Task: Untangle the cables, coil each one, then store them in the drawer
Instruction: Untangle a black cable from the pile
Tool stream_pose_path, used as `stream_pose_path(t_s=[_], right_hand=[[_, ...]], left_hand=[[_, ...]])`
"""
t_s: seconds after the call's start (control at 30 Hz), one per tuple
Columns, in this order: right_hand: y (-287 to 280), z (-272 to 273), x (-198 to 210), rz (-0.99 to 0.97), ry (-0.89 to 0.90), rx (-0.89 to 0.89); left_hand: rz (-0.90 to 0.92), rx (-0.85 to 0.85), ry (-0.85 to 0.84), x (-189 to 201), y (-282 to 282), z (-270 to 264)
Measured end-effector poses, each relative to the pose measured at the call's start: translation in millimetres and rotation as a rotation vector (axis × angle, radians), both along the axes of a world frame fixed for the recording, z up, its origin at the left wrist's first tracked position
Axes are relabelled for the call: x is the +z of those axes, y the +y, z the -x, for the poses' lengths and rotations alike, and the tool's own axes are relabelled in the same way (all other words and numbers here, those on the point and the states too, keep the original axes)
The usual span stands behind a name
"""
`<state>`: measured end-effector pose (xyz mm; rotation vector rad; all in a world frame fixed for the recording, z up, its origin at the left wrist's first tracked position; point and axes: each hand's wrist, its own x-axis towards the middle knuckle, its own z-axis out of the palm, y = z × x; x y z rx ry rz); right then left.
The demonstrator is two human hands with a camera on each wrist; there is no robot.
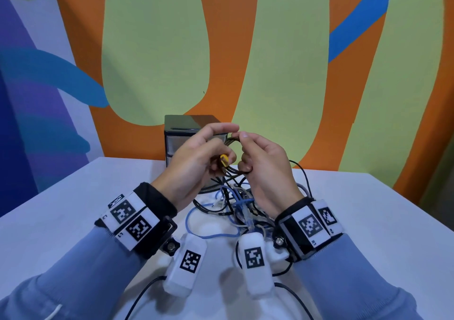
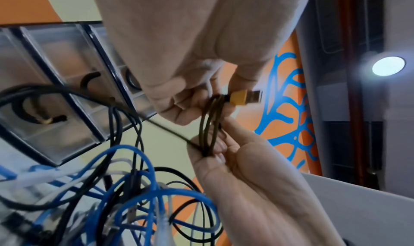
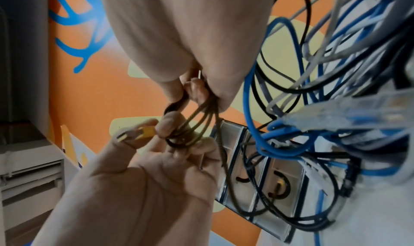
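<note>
While both hands hover above the desk (image 1: 73,197), the left hand (image 1: 194,162) and right hand (image 1: 265,170) each grip the braided cable (image 1: 233,140) coil before the drawer unit (image 1: 186,123). Left wrist: its yellow plug (image 2: 240,97) juts free. Right wrist: the tail runs into the tangle (image 3: 313,108); it may snag, loosening loops. No writing is legible.

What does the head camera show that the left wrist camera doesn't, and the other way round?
Head view only: the wrist bands with square markers, the blue sleeves, the drawer unit's dark top.
Left wrist view only: the metal tip of the yellow plug, dark cable pieces inside the clear drawers, a round ceiling light.
Both: the left hand and right hand holding the brown braided cable's coil above the blue, black and white tangle.
</note>
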<state>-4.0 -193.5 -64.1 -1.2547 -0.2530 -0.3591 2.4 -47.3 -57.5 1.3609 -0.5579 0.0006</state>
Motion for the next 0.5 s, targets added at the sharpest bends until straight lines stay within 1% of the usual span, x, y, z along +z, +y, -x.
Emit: stream_pose_path(t_s=[0.13,0.2,0.3,0.4,0.5], right_hand=[[1,7,5,-0.097,-0.031,0.138],[-6,8,6,-0.065,-0.039,0.172],[-15,5,6,0.076,-0.038,0.101],[-12,2,1,0.260,-0.016,-0.054],[-11,-5,-5,0.419,-0.029,-0.131]], left_hand=[[0.000,0.017,-0.054,6,0,8],[-0.074,0.037,-0.122,7,6,6],[-0.237,0.097,-0.211,7,11,1],[-0.315,0.181,-0.253,4,14,-2],[-0.419,0.273,-0.340,-1,13,-5]])
